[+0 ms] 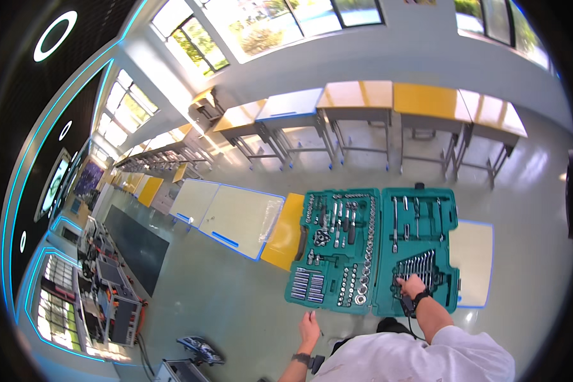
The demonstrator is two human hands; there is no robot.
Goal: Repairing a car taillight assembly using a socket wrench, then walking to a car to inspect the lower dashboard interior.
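Observation:
A green tool case point(377, 254) lies unfolded flat in front of me. Its left half holds sockets, ratchets and bits in fitted slots. In the right half, a fanned row of wrenches point(420, 262) sits below a few long bars. My right hand point(412, 286) reaches over this half, its fingers closed at the lower left of the wrench row; what they grip is too small to tell. Just off the case's near left edge is my left hand point(309, 329), fingers pressed together. Whatever it may hold I cannot make out.
The case rests on desks; a yellow desktop point(283, 234) shows at its left and a cream one point(476, 264) at its right. More desks point(356, 95) line the windowed wall. An equipment bench point(118, 299) stands at left, and a cart point(179, 370) near my left side.

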